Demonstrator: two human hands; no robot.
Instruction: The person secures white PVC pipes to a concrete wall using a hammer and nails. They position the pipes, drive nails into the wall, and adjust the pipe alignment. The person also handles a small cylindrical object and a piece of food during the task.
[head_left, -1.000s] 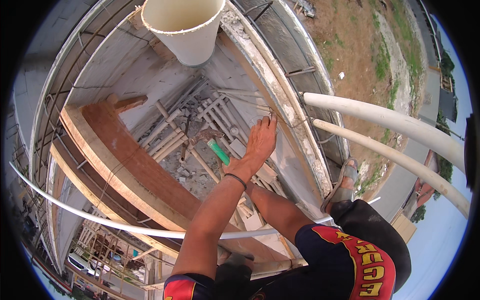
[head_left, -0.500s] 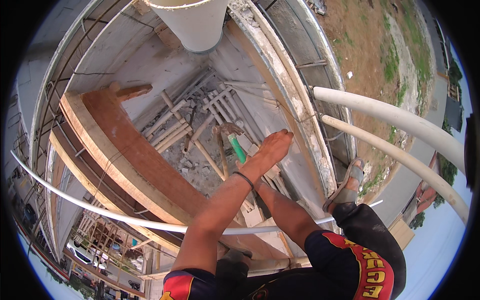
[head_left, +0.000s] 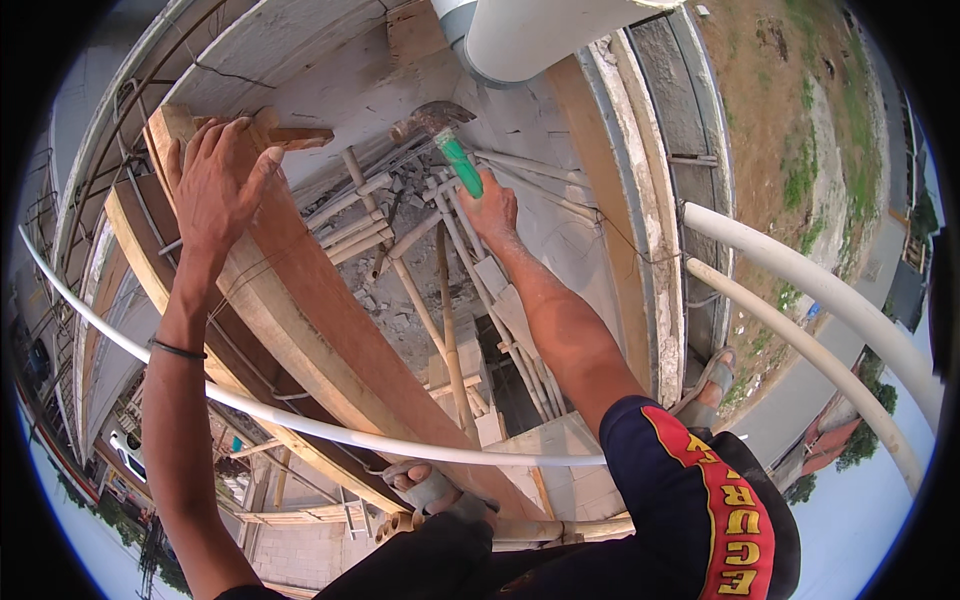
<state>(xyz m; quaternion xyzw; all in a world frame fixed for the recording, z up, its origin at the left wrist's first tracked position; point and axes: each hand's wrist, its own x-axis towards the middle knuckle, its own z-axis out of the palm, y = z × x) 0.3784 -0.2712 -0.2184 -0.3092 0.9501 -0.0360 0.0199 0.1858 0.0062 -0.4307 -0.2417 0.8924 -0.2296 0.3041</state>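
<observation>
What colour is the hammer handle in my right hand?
The handle is green, showing best in the head view.

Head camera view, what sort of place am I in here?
Most likely a building site: there's exposed steel rebar, wooden formwork, and a green-handled claw hammer in your right hand.

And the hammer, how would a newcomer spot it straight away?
Start from the long reddish-brown board running diagonally through the view. Right of its upper end, the right hand grips the hammer, head toward the picture's top. Its bright green handle and rusty-brown head set it apart from the pale poles nearby.
</observation>
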